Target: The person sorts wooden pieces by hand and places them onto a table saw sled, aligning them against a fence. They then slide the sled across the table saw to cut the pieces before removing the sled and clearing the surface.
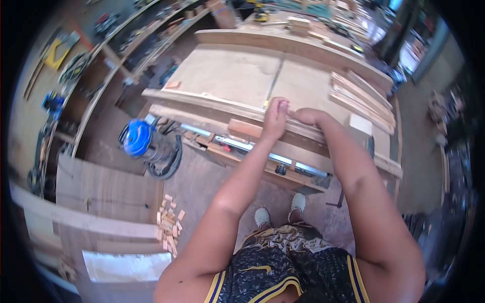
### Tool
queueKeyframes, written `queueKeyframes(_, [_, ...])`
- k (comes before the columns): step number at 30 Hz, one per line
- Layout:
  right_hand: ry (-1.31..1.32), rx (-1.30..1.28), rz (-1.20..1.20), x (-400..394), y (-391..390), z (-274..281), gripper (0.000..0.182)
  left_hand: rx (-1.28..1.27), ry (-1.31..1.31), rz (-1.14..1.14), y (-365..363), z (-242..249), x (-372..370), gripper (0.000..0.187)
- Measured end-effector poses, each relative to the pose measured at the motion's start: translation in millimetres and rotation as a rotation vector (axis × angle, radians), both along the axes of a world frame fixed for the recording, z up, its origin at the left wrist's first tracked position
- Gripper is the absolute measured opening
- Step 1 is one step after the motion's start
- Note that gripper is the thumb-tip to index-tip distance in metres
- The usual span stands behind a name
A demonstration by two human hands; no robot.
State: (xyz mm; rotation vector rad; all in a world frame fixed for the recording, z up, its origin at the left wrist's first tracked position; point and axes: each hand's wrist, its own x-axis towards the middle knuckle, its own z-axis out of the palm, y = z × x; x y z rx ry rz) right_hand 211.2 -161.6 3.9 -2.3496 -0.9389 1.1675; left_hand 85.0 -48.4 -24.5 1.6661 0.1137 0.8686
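Observation:
My left hand (275,119) is closed at the near edge of the wooden worktable, fingers curled over the long front board (217,103). Close beside it, my right hand (306,116) is also closed, its fingers meeting those of the left. Whatever they grip between them is too small and blurred to make out. Just past the left hand, a thin dark strip (275,78) with a yellowish near end runs across the pale tabletop (227,68). A reddish wood block (245,129) lies below the front board, left of my left wrist.
Several wood strips (361,101) and a pale block (359,124) lie on the table's right. A blue-topped shop vacuum (139,139) stands on the floor at left. Small wood offcuts (169,222) are piled near my feet. Shelves (113,60) line the left side.

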Motion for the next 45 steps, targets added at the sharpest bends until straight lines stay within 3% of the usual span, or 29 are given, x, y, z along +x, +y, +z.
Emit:
queueKeyframes(3, [-0.224,-0.173,-0.233,13.1,-31.0,-10.7,0.073,0.073,0.053,-0.016,-5.6,9.2,0.0,0.025])
queueKeyframes(5, [-0.343,-0.236,-0.029,27.4,-33.3,-27.8,0.063,0.125,0.09,-0.019,-6.2,15.4,-0.3,0.025])
queueKeyframes(6, [-0.267,-0.226,0.037,37.8,-34.1,-41.1,0.049,0.149,0.119,-0.018,-6.8,15.9,-0.2,0.024])
queueKeyframes(8, [-0.444,-0.142,0.233,55.7,-27.0,-60.6,0.041,0.179,0.143,-0.033,-6.0,16.5,2.0,0.024])
queueKeyframes(11, [-0.627,-0.114,0.128,35.3,-15.2,7.2,0.039,0.282,0.229,-0.023,-5.5,11.0,2.6,0.024])
queueKeyframes(13, [-0.735,0.043,-0.031,29.6,-27.1,73.2,0.04,0.435,0.349,0.02,-6.3,11.1,1.8,0.031])
queueKeyframes(15, [-0.714,0.139,-0.1,59.3,-58.2,120.9,0.044,0.485,0.339,0.019,-15.9,17.4,3.1,0.031])
queueKeyframes(16, [-0.725,0.149,-0.19,85.6,-81.6,126.6,0.046,0.576,0.454,0.033,-22.4,24.3,1.7,0.029])
queueKeyframes(18, [-0.811,0.276,-0.083,142.6,-138.8,120.2,0.045,0.742,0.582,0.07,-32.6,28.7,5.4,0.029])
queueKeyframes(21, [-0.761,0.072,-0.217,232.2,-215.2,61.3,0.043,0.825,0.697,0.101,-44.6,35.1,9.0,0.03])
queueKeyframes(26, [-0.628,-0.002,-0.361,340.9,-258.9,3.1,0.034,0.849,0.612,0.176,-48.2,23.6,18.1,0.027])
queueKeyframes(28, [-0.907,0.02,-0.302,367.3,-265.1,-14.5,0.033,0.828,0.63,0.177,-49.2,24.3,20.0,0.025])
queueKeyframes(31, [-0.899,0.24,-0.17,359.8,-280.4,-15.0,0.032,0.794,0.721,0.162,-48.2,25.5,24.0,0.024])
queueKeyframes(34, [-0.722,0.133,0.051,332.1,-303.4,-52.2,0.031,0.765,0.71,0.185,-46.9,21.4,28.1,0.025])
queueKeyframes(37, [-0.764,0.057,-0.022,326.4,-296.9,-49.6,0.036,0.775,0.749,0.221,-50.7,25.3,33.5,0.025])
queueKeyframes(42, [-0.634,0.273,0.061,303.9,-245.2,25.6,0.043,0.83,0.71,0.234,-40.8,13.9,30.8,0.022])
queueKeyframes(44, [-0.336,0.378,0.184,276.8,-209.1,48.3,0.042,0.839,0.686,0.246,-40.0,15.9,32.8,0.02])
queueKeyframes(45, [-0.318,0.391,0.21,262.6,-191.1,45.7,0.042,0.844,0.655,0.255,-39.3,14.9,32.8,0.02])
